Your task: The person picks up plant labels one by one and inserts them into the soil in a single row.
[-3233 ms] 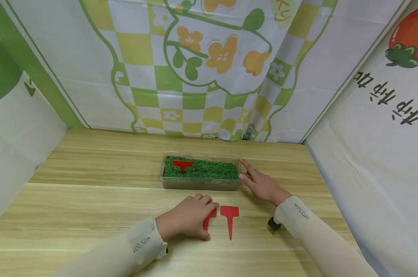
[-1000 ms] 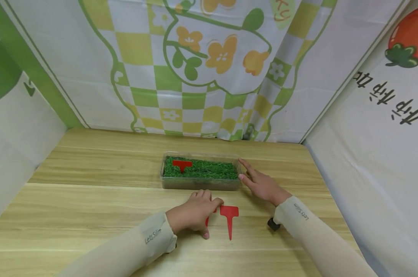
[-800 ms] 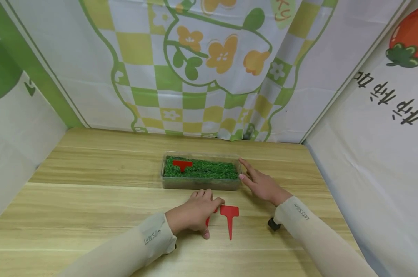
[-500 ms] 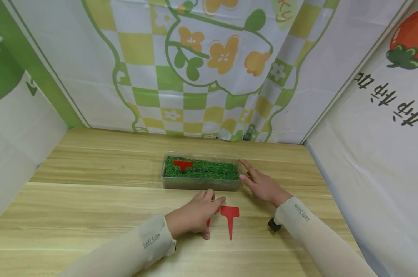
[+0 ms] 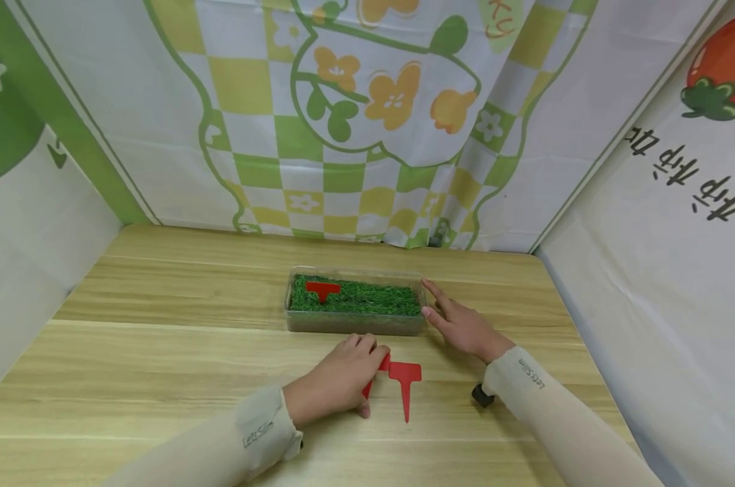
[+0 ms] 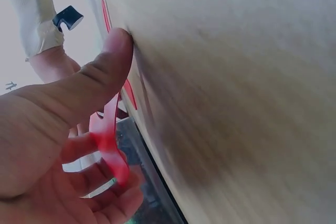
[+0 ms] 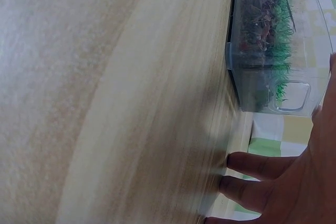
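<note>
My left hand (image 5: 337, 379) pinches a red T-shaped plant label (image 6: 109, 129) between thumb and fingers, low over the table; in the head view most of it is hidden behind the hand. Just right of it, a second red plant label (image 5: 406, 372) lies flat, stem toward me. Behind stands a clear plastic box (image 5: 355, 325) filled with dark soil and green turf (image 5: 373, 297). A third plant label (image 5: 322, 289) stands upright in the turf's left part. My right hand (image 5: 464, 329) has index finger and thumb at the box's right end, its fingers extended.
The wooden table (image 5: 160, 379) meets a checked, flower-printed curtain (image 5: 343, 176) behind the box. White printed sheets close off the left and right sides. A black wrist device (image 5: 482, 395) sits under the right sleeve.
My left hand has shifted a little right and away from me over three seconds. More of its label's head now shows beside the fingers. The right hand and box have stayed put.
</note>
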Tool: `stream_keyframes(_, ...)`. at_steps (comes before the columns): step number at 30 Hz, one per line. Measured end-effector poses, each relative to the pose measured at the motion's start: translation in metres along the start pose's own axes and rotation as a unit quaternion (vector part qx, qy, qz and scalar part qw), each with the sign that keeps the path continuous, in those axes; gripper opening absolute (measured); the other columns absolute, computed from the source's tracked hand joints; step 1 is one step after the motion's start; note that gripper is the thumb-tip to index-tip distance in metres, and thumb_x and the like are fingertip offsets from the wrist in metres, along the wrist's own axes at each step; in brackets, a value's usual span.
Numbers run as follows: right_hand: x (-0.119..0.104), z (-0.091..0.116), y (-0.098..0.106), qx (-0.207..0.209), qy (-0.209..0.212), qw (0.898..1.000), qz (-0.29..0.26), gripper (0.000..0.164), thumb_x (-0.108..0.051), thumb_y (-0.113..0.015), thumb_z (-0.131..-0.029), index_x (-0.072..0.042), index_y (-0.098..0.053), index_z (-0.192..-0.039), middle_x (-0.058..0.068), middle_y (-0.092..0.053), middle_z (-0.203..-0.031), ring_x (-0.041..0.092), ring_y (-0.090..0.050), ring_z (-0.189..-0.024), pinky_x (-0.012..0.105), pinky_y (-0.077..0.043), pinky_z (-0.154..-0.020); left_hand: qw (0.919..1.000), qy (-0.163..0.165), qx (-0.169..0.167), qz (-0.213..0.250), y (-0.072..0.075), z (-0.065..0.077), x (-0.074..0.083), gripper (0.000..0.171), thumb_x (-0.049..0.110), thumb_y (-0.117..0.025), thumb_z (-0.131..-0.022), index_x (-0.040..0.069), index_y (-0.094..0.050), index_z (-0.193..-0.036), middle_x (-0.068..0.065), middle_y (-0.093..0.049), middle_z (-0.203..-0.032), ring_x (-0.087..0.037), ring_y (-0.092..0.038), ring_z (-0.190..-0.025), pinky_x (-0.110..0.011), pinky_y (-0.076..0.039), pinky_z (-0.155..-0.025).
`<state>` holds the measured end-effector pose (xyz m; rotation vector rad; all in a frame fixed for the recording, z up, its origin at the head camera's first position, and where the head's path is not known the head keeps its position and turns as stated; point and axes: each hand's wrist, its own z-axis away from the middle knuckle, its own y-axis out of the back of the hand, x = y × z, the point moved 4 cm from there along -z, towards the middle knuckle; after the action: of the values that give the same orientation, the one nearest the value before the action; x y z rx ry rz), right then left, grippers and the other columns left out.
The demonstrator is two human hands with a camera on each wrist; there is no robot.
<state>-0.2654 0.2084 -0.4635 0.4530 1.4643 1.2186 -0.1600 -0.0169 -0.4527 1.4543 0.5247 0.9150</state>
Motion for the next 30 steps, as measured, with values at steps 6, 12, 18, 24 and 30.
stream_keyframes(6, 0.001, 0.000, 0.000, 0.001, -0.001, 1.000, 0.002, 0.068, -0.070, -0.027, -0.100, -0.048, -0.001, -0.159, 0.014, -0.038, -0.158, 0.033, -0.047, -0.139, 0.065, -0.037, -0.108, 0.9995, -0.015, 0.026, -0.012, 0.007, 0.004, 0.000, 0.076, 0.038, -0.090, -0.073, 0.014, -0.056, -0.138, -0.002, -0.057, -0.112, -0.020, -0.053, -0.098, -0.033, -0.050, -0.088)
stream_keyframes(12, 0.001, 0.000, -0.001, 0.004, -0.001, 1.000, 0.007, 0.067, -0.071, -0.027, -0.099, -0.049, -0.001, -0.158, 0.013, -0.038, -0.158, 0.032, -0.048, -0.138, 0.065, -0.038, -0.107, 0.9977, -0.035, 0.052, -0.028, 0.019, 0.008, -0.001, 0.049, 0.028, -0.082, -0.085, 0.021, -0.065, -0.131, 0.001, -0.064, -0.110, -0.017, -0.059, -0.094, -0.029, -0.053, -0.083)
stream_keyframes(18, 0.001, 0.000, -0.001, 0.004, 0.002, 1.000, 0.008, 0.067, -0.070, -0.026, -0.100, -0.049, 0.000, -0.158, 0.013, -0.037, -0.159, 0.033, -0.048, -0.139, 0.065, -0.037, -0.107, 0.9958, -0.043, 0.071, -0.037, 0.030, 0.012, -0.002, 0.037, 0.017, -0.076, -0.089, 0.027, -0.071, -0.124, 0.004, -0.069, -0.106, -0.016, -0.066, -0.091, -0.030, -0.056, -0.079)
stream_keyframes(24, 0.000, 0.000, -0.001, 0.003, 0.006, 1.000, 0.010, 0.066, -0.068, -0.026, -0.101, -0.047, 0.000, -0.159, 0.014, -0.037, -0.159, 0.034, -0.047, -0.139, 0.066, -0.037, -0.107, 0.9931, -0.061, 0.092, -0.039, 0.041, 0.017, -0.001, 0.035, 0.014, -0.075, -0.090, 0.030, -0.074, -0.120, 0.008, -0.069, -0.093, -0.011, -0.066, -0.081, -0.027, -0.052, -0.067)
stream_keyframes(30, 0.001, 0.000, -0.001, 0.004, 0.006, 1.000, 0.010, 0.067, -0.068, -0.026, -0.101, -0.047, 0.000, -0.159, 0.013, -0.036, -0.159, 0.033, -0.047, -0.139, 0.065, -0.036, -0.108, 0.9890, -0.060, 0.121, -0.060, 0.053, 0.021, -0.002, 0.040, 0.011, -0.079, -0.085, 0.034, -0.074, -0.118, 0.010, -0.067, -0.086, -0.008, -0.063, -0.075, -0.025, -0.040, -0.060)
